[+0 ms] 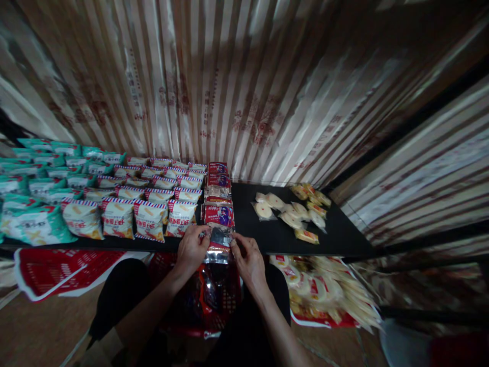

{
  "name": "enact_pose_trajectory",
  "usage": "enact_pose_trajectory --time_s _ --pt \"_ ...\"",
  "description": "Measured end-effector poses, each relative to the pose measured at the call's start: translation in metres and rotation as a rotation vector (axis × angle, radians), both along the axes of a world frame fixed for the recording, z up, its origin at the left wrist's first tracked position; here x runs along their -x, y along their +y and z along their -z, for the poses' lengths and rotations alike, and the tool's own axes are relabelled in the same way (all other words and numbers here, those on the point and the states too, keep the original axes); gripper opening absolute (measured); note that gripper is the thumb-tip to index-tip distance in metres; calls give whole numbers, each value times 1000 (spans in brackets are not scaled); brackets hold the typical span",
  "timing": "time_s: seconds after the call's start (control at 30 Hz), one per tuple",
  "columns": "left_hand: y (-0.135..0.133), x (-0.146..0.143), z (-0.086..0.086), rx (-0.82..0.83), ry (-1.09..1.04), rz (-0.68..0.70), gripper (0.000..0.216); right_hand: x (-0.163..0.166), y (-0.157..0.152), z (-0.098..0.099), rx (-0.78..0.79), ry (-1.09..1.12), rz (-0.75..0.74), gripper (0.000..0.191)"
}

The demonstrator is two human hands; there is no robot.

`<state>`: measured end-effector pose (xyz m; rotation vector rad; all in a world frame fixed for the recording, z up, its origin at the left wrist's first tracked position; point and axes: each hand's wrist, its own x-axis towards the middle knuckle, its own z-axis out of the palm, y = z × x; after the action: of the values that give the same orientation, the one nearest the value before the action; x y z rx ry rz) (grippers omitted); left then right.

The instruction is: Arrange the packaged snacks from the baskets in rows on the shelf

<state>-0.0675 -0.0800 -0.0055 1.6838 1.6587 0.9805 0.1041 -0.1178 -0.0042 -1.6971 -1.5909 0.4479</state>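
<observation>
Between my two hands is a snack packet [219,244] with a shiny clear and dark wrapper, at the front edge of the black shelf [246,224]. My left hand [193,247] pinches its left side and my right hand [249,260] grips its right side. Right behind it, a column of red snack packets [219,215] runs back toward the wall. To the left of that column stand rows of white puffed-snack bags [150,219] with striped tops. The side of the packet facing down is hidden.
Teal snack bags [48,224] fill the shelf's left end. Round white wrapped snacks [291,219] and yellow packets [306,236] lie to the right. Below are a red basket [229,306] between my knees, another red basket [69,270], and a heap of wrapped goods [321,290].
</observation>
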Motion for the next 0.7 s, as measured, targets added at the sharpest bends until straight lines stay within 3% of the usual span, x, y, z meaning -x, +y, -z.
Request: enact_pose_trajectory --time_s 0.17,0.27,0.33,0.43,0.53,0.7 --pt "-16 13 6 -48 -109 -74 25 6 -23 -10 -138 104 64 31" --pt "-34 27 25 -59 -147 -137 24 17 -49 -9 -183 170 -58 26" --pt "-49 36 45 7 -123 -113 24 29 -65 0 -133 179 -198 25" --pt "-68 47 80 263 -39 3 23 50 -83 27 86 130 -452 26" --pt "-83 54 110 405 -20 65 12 68 -93 65 341 67 -623 26" --pt "-94 58 144 495 -81 85 15 85 -90 120 639 90 -575 30"
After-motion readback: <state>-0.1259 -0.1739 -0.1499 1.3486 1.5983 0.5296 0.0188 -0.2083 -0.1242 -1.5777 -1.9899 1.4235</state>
